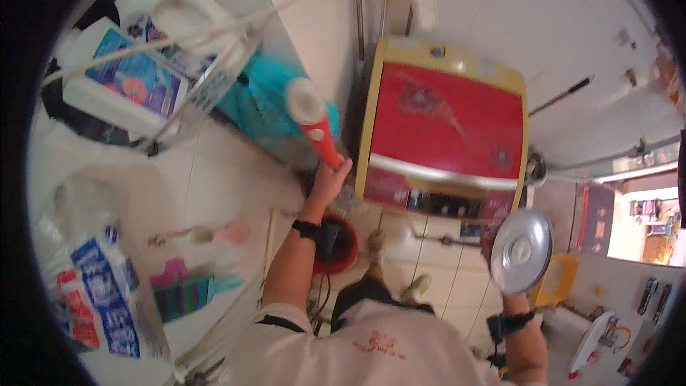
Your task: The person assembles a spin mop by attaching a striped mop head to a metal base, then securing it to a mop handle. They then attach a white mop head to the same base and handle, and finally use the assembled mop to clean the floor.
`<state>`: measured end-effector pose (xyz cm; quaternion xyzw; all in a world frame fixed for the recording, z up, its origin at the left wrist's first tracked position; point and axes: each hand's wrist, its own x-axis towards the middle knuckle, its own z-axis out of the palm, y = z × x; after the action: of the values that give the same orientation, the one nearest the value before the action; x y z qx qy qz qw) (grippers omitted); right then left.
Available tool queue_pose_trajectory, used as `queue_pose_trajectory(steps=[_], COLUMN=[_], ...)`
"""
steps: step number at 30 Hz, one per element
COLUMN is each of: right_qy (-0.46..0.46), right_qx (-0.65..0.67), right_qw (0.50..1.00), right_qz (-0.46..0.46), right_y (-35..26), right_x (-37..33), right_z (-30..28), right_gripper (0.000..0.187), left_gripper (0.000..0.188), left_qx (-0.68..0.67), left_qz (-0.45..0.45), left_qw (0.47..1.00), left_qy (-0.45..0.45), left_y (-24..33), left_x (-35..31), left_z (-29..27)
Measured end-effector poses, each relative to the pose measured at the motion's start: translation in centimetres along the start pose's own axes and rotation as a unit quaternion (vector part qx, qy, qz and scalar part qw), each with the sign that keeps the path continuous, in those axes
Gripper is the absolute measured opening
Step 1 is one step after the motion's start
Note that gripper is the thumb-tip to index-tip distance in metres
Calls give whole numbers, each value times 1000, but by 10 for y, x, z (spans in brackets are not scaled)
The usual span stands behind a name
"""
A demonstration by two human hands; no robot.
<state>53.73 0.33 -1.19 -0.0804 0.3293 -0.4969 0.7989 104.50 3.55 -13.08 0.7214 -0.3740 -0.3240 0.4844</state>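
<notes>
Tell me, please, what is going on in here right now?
A person stands in front of a red-topped washing machine. The left hand has its grip on the red end of a teal bottle, held up beside a shelf with a white jug. The right hand holds up a round metal lid. A red bucket sits on the tiled floor below.

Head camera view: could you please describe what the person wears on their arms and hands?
Both hands are bare, with no gloves. The left hand has a black band around its wrist; the right hand has a black strap with a small boxy device at its wrist. Short cream-white sleeves leave the forearms uncovered.
</notes>
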Motion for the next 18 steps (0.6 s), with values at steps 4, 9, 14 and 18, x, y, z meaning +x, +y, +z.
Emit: queue_pose_trajectory(steps=[4, 9, 14, 18], right_qy=[-58, -57, -49, -36], right_qx=[130, -103, -549, -714], right_qw=[983, 993, 802, 602], right_qz=[120, -8, -230, -356], right_y=[-14, -33, -59, -91], right_x=[12, 13, -5, -36], right_z=[-45, -83, -115, -155], right_gripper=[61, 58, 61, 64], left_gripper=[22, 22, 28, 32], left_qx=[-81, -165, -221, -227], left_qz=[45, 119, 221, 256], left_qw=[993, 975, 948, 939], left_qy=[77, 90, 54, -10], left_y=[51, 156, 261, 324], left_x=[-65, -133, -184, -230], left_z=[-38, -68, -62, -39])
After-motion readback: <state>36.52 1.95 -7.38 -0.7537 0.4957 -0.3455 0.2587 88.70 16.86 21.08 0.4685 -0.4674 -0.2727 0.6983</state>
